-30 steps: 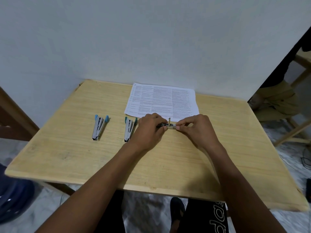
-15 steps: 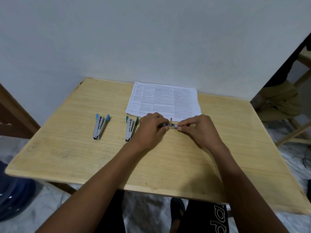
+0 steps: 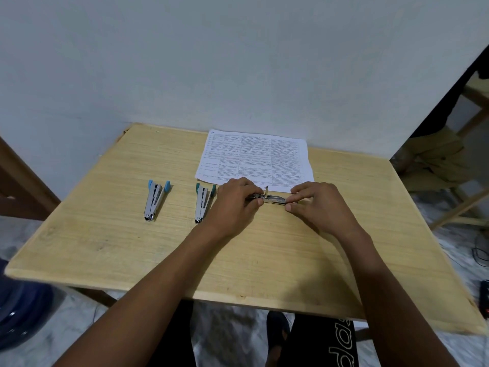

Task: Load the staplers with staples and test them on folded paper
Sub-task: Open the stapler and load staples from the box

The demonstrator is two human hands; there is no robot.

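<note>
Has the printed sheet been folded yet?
No, the printed sheet lies flat and unfolded at the far side of the table.

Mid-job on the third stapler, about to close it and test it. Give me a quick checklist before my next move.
1. Grip on the held stapler: ok. The left hand grips its left end, and the right hand pinches its right end.
2. Staples seated in its channel: cannot tell, too small to see.
3. Paper folded for the test: not ok. The printed sheet lies flat and unfolded just beyond the hands.
4. Other staplers out of the way: ok. The light-blue stapler and the teal stapler lie on the table, left of the hands.
5. Spare staples within reach: cannot tell, none visible on the table.
</note>
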